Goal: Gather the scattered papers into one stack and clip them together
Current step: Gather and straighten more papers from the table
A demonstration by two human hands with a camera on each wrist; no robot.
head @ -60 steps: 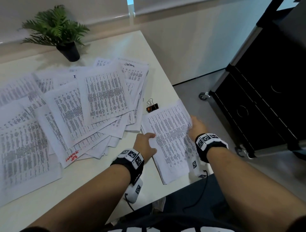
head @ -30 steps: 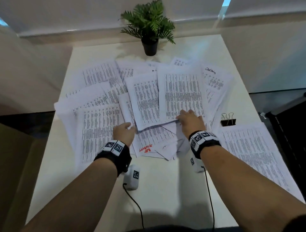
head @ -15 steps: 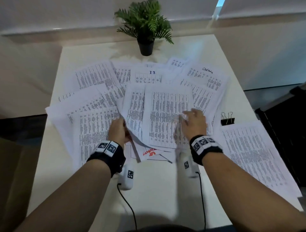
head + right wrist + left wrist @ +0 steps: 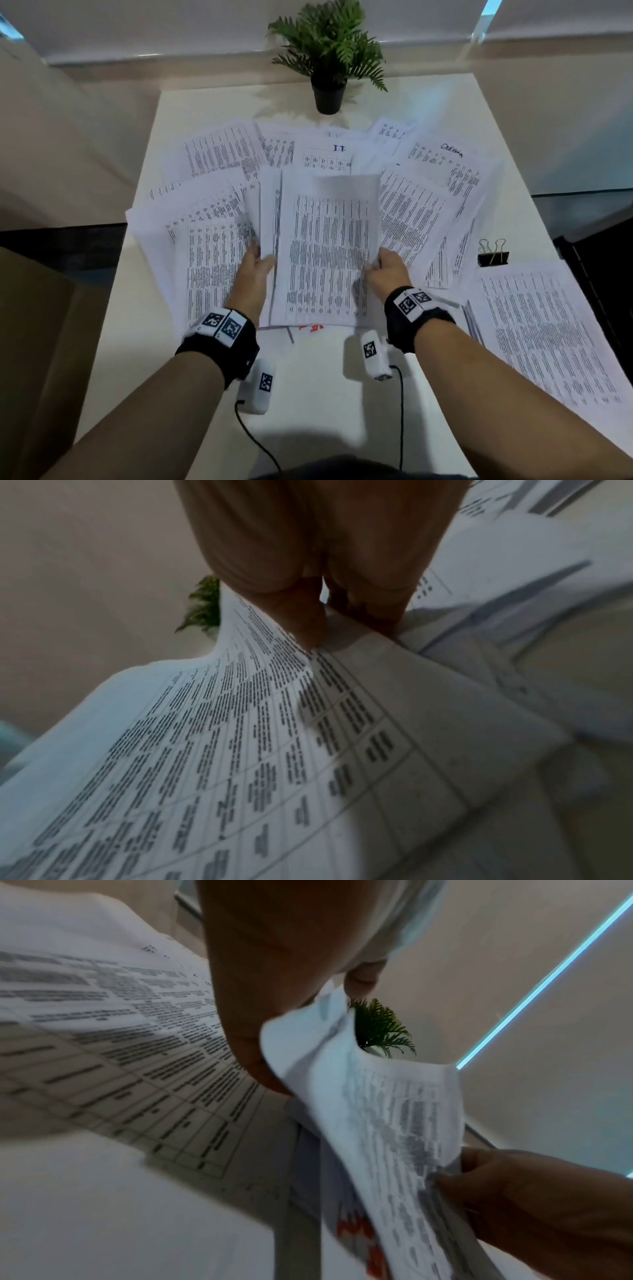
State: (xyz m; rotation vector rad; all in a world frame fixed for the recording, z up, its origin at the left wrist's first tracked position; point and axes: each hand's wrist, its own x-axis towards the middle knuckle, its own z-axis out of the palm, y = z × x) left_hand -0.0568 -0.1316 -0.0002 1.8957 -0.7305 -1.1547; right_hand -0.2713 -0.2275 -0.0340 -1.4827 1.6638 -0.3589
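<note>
Printed sheets lie scattered [image 4: 219, 161] over the white table [image 4: 308, 394]. A small bundle of papers [image 4: 327, 250] is lifted off the pile in the middle. My left hand [image 4: 255, 270] grips the bundle's left edge, thumb on top. My right hand [image 4: 387, 270] pinches its right edge; in the right wrist view the bundle [image 4: 212, 737] bends up under the fingers [image 4: 304, 615]. In the left wrist view the bundle [image 4: 387, 1123] curls between both hands. A gathered stack [image 4: 544, 332] lies at the table's right edge. A black binder clip [image 4: 492, 255] sits just beyond it.
A potted fern [image 4: 329, 61] stands at the table's far edge, in the middle. White camera units with cables [image 4: 258, 387] hang below both wrists. A dark cabinet [image 4: 603, 260] stands to the right of the table, and a brown surface [image 4: 34, 325] lies to its left.
Both hands left the stack at the right and moved to the middle pile. They slid several sheets together and now lift them as one bundle, held at both side edges.
</note>
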